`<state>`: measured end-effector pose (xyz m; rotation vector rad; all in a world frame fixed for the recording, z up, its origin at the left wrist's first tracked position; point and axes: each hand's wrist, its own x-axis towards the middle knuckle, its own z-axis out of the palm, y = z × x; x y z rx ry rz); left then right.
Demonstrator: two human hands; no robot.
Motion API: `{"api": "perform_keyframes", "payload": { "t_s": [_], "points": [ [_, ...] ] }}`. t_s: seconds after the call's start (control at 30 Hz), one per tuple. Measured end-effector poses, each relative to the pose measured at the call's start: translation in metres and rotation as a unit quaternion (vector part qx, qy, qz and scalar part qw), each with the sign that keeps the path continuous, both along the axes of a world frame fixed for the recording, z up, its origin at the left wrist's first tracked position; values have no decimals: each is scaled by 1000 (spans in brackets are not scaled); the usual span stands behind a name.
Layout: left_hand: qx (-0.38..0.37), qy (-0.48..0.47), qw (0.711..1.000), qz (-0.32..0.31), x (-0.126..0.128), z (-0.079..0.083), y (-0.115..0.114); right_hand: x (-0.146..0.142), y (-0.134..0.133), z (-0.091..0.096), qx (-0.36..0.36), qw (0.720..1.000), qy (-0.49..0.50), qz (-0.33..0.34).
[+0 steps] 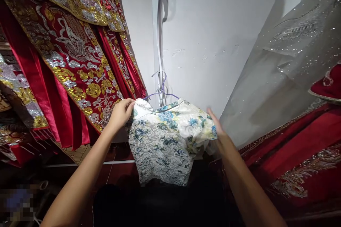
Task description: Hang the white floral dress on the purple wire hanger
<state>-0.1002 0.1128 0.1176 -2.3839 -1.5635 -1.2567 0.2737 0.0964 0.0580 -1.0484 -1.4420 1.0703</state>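
A short-sleeved top [166, 142] with a white, blue and green floral pattern hangs in front of me on a purple hanger [163, 90]. At its left shoulder edge, my left hand [122, 111] is closed, pinching the white fabric between thumb and fingers. My right hand [217, 124] is beside the right sleeve [204, 129], touching or nearly touching its outer edge. A slightly blurred finger there points up, stretched out; the sleeve hides the rest of that hand. The hanger's hook is at a narrow white upright rail [160, 35].
At left hangs a red garment [77, 53] with dense gold and silver embroidery. A sheer sparkling gown [298, 49] hangs on the right, above red beaded fabric [301, 145]. Behind the rail is a pale wall [213, 25] with scuffs. Below lies a dark red floor [119, 173].
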Motion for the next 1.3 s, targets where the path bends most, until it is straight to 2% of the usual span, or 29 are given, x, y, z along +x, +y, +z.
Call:
{"api": "perform_keyframes", "payload": {
  "t_s": [0.1, 0.2, 0.3, 0.37, 0.47, 0.53, 0.6, 0.63, 0.7, 0.73, 0.77, 0.8, 0.83, 0.93, 1.0, 1.03, 1.1, 1.2, 1.3],
  "points": [
    [15, -8, 1000, 23, 2, -4, 4, 12, -5, 8, -29, 999, 29, 10],
    [52, -40, 997, 41, 15, -5, 5, 10, -12, 21, -26, 999, 36, 0],
    [118, -88, 988, 47, 27, 0, -4, 6, -16, 36, 4, 995, 70, -74],
    [133, -126, 983, 33, 33, 6, -13, 5, -22, 42, 17, 987, 103, -126],
    [54, -219, 973, -54, 44, 14, -27, -3, -45, 36, 17, 980, 112, -162],
    [-54, -312, 938, -141, 56, 16, -35, -17, -68, 25, 28, 986, 61, -152],
    [-190, -400, 872, -210, 69, 15, -44, -37, -92, 14, 62, 994, -39, -80],
    [-253, -438, 832, -228, 74, 13, -48, -47, -102, 10, 81, 992, -98, -6],
    [-346, -500, 759, -232, 78, 7, -58, -61, -114, 8, 101, 963, -186, 167],
    [-374, -518, 735, -225, 77, 3, -63, -65, -116, 8, 100, 944, -207, 236],
    [-395, -523, 723, -219, 74, 1, -69, -65, -115, 8, 97, 933, -215, 272],
    [-417, -507, 723, -216, 69, -1, -75, -64, -111, 8, 94, 933, -214, 274],
    [-438, -471, 734, -217, 63, -2, -82, -61, -104, 7, 93, 941, -211, 247],
    [-447, -277, 816, -241, 47, 5, -103, -50, -76, 0, 120, 964, -212, 104],
    [-397, -153, 870, -249, 42, 15, -113, -47, -56, -6, 155, 962, -222, 41],
    [-367, -115, 889, -247, 40, 20, -115, -46, -48, -8, 162, 959, -229, 31],
    [-314, -93, 916, -231, 37, 27, -111, -45, -35, -9, 137, 958, -247, 57],
    [-235, -143, 946, -175, 29, 30, -89, -41, -20, 1, 72, 958, -242, 134],
    [-135, -163, 973, -93, 21, 27, -68, -38, -2, 24, 104, 967, -197, 125]
  ]
}}
